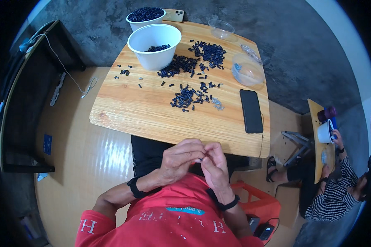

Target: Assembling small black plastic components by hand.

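Observation:
In front of my red shirt, just below the table's near edge, both hands meet fingertip to fingertip. My left hand [181,160] is closed in a pinch, and my right hand [215,168] pinches from the other side. Between them shows a bit of a small dark part [201,159], mostly covered by fingers. On the wooden table [132,109] beyond them lies a pile of small black cylindrical parts [184,97]. Beside that pile is a little heap of tiny silvery pieces [217,103], too small to make out exactly.
Farther back stand a white bucket [154,37] with black parts inside and a fuller bucket [146,15]. More black parts [210,54] lie nearby. On the right are a clear bowl [248,74] and a black phone [251,111]. Another person [332,197] sits at a small table, right.

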Demonstrator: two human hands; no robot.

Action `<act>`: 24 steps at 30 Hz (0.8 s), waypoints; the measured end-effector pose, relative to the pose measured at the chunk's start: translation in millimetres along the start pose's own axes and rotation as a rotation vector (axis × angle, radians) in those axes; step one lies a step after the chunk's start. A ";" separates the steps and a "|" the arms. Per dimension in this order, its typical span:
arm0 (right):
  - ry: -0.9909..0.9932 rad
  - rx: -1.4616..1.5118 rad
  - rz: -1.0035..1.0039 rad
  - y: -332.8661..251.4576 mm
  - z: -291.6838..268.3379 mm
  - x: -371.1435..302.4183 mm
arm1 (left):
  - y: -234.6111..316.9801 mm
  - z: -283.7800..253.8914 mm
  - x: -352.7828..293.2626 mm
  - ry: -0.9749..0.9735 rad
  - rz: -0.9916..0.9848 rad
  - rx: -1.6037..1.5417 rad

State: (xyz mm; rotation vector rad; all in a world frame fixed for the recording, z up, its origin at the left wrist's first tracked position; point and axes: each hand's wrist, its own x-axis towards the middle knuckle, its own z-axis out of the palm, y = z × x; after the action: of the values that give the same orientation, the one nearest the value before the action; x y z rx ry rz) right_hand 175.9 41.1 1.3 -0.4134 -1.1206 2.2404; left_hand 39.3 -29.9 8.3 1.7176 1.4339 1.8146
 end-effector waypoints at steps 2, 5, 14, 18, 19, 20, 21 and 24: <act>0.019 0.051 -0.036 -6.3 2.7 -8.7 | 2.1 8.2 3.0 -0.017 0.037 -0.035; 0.110 0.092 -0.078 -13.2 -1.9 -11.6 | 0.5 12.7 9.1 -0.115 0.009 -0.133; 0.901 -0.225 -0.375 -47.8 -97.3 -71.0 | -38.9 -64.1 33.2 0.203 -0.444 0.206; 1.019 -0.019 -0.366 -13.8 -180.7 -90.4 | -65.5 -81.1 48.2 0.220 -0.359 0.415; 1.033 0.068 -0.326 -6.6 -192.3 -85.7 | -69.9 -82.7 51.0 0.209 -0.353 0.491; 1.026 0.070 -0.325 0.1 -204.1 -80.0 | -73.3 -82.7 53.6 0.214 -0.351 0.496; 1.031 0.091 -0.325 4.2 -209.4 -73.1 | -76.5 -81.1 55.9 0.210 -0.337 0.484; 1.029 0.090 -0.334 8.0 -216.3 -61.5 | -81.8 -78.1 62.4 0.198 -0.321 0.521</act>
State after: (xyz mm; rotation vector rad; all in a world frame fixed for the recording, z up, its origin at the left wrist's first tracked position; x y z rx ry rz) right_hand 331.5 132.2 -133.4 -1.0799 -0.4734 1.4283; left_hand -79.5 19.7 -2.1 1.4105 2.2734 1.5590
